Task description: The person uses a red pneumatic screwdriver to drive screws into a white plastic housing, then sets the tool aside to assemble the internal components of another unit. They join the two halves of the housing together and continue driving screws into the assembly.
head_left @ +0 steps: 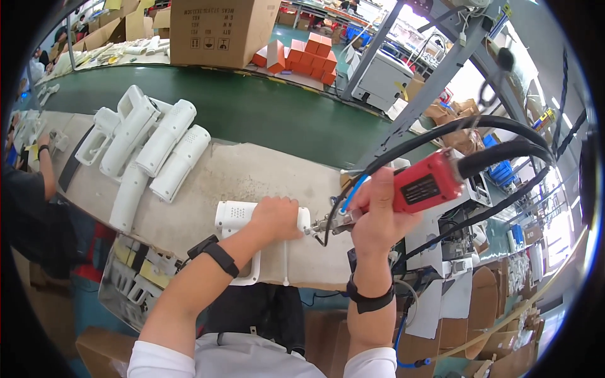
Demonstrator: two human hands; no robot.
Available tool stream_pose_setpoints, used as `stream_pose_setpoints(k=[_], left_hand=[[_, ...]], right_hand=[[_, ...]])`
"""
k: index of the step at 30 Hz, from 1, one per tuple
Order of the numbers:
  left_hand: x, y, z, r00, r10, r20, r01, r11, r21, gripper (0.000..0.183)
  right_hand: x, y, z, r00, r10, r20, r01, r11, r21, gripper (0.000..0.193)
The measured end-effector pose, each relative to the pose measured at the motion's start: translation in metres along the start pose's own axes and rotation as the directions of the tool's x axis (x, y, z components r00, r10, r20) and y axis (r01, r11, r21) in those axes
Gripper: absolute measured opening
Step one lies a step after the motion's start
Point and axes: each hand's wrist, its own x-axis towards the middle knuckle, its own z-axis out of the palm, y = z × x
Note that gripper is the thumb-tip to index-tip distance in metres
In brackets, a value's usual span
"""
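Observation:
My left hand (275, 218) is wrapped round a white plastic housing (232, 213) with a dotted patch, pressing it to the worktop near the front edge. Part of a white frame (254, 272) shows below my left forearm. Closed round a red power screwdriver (423, 183), my right hand (378, 220) keeps the tool lying almost level. Its metal nose (328, 223) points left and meets the housing's right end. Whether a screw sits there is too small to tell. A thick black cable and a thin blue hose run from the tool.
Several similar white housings (157, 138) lie piled on the beige worktop (252, 167) to the left. Beyond runs a green conveyor (265, 104), with a large carton (217, 28) and orange boxes (309, 58) past it. A co-worker's arm (46, 167) is at far left. A parts crate (135, 277) stands below.

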Motion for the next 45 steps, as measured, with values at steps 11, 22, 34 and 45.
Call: stream_pose_setpoints(k=[11,22,34,45], left_hand=[[-0.007,-0.009,-0.015,0.997,0.070,0.020,-0.069,0.997,-0.039,0.063],[-0.023,-0.010,-0.011,0.849,0.326,-0.416,-0.425,0.889,-0.170,0.062],[-0.040,0.005,-0.026,0.948,0.260,-0.185,-0.314,0.867,-0.386,0.015],[-0.051,0.006,-0.032,0.931,0.277,-0.237,-0.346,0.874,-0.340,0.016]], right_hand=[[-0.039,0.093,-0.008,0.991,0.130,0.006,-0.129,0.984,-0.126,0.011],[-0.003,0.004,0.003,0.995,0.097,-0.003,-0.096,0.989,0.112,0.026],[-0.004,-0.033,0.007,0.999,0.015,0.030,-0.018,0.992,0.122,0.026],[-0.006,-0.044,0.006,0.999,0.043,0.032,-0.048,0.984,0.169,0.026]])
